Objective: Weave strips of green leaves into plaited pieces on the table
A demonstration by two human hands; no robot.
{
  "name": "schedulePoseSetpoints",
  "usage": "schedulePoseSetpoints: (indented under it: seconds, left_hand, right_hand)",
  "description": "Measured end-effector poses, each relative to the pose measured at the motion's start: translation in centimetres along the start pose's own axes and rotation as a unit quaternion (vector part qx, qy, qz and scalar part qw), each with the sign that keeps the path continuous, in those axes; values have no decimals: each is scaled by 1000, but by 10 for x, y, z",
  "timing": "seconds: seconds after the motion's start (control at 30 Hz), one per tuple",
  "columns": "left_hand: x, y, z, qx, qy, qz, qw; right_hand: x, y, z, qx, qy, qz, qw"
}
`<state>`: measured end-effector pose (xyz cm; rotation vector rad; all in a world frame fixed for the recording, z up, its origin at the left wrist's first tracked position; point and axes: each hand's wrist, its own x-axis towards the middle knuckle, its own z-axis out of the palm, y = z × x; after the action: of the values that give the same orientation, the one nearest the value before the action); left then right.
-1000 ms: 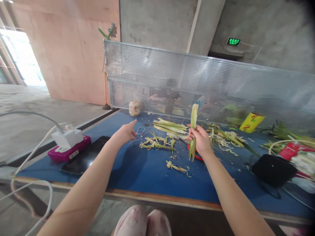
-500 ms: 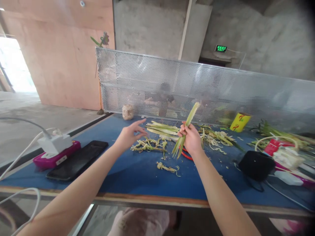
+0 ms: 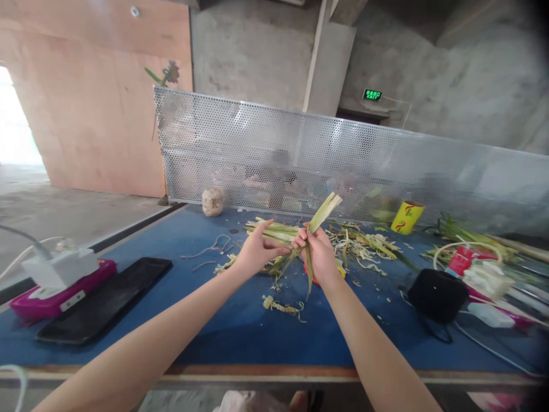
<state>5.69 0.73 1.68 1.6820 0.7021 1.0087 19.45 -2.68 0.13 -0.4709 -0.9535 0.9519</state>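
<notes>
My right hand (image 3: 319, 254) is closed around a bundle of pale green leaf strips (image 3: 325, 212); its wide ends stick up and thinner ends hang below the fist. To its left my left hand (image 3: 259, 252) has thumb and forefinger apart, with the thumb tip close to the hanging ends; whether it touches them I cannot tell. Behind the hands lies a pile of cut green strips (image 3: 278, 233). A small knotted piece of plant fibre (image 3: 281, 306) rests on the blue tabletop (image 3: 223, 337) in front. Something with a red edge is mostly hidden beneath my right hand.
At left lie a black phone (image 3: 107, 300) and a magenta power strip (image 3: 81, 294) with a white charger. On the right are a black box (image 3: 437, 294), cables and a yellow can (image 3: 406, 217). A perforated metal screen (image 3: 240, 143) borders the back, people behind it.
My left hand has moved right, towards the strips. The right hand has come slightly left and lower with its bundle, whose lower ends now spread apart. The view has shifted a little right.
</notes>
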Motion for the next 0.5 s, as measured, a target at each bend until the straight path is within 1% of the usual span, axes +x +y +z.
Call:
schedulePoseSetpoints:
  seconds: [0.07,0.13,0.27,0.37,0.5]
  left_hand:
    - [-1,-1,-4,1,31,31,999]
    - [-1,-1,-6,1,41,36,999]
    - [-2,-4,-7,33,16,6,999]
    - [-8,-5,-7,48,11,18,999]
    - [-15,-3,-7,78,17,42,996]
  right_hand:
    - [0,0,1,-10,1,-6,1000]
    - [-1,1,3,-32,0,-3,999]
    - [-6,5,5,-101,-33,14,994]
    - [-10,9,3,-160,-53,29,985]
    - [-11,11,-1,-204,-40,43,977]
